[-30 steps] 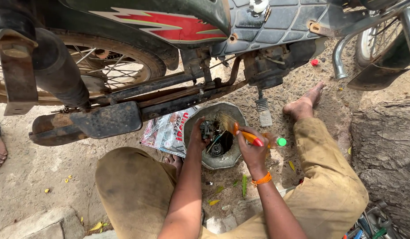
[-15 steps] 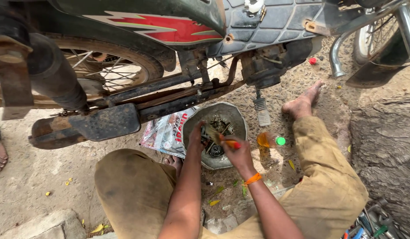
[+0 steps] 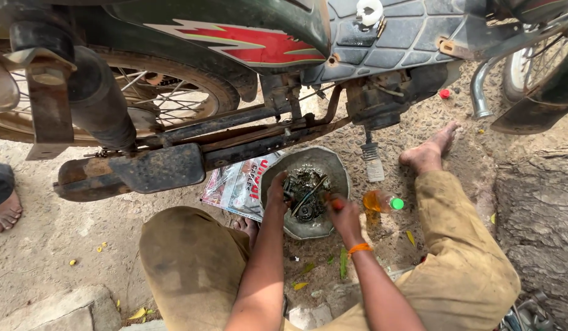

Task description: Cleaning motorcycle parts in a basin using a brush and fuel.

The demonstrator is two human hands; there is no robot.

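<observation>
Engine part brushed in a metal bowl (image 3: 333,164)

The greasy part (image 3: 303,195) is gripped by the left hand (image 3: 276,195); an orange-handled brush (image 3: 314,191) is held by the right hand (image 3: 344,216).

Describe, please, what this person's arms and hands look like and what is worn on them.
Both arms are bare, with no sleeves in view and no gloves. The left hand has no band or ring that shows. The right hand has an orange thread band around its wrist. Both hands look smudged with dark grime.
</observation>
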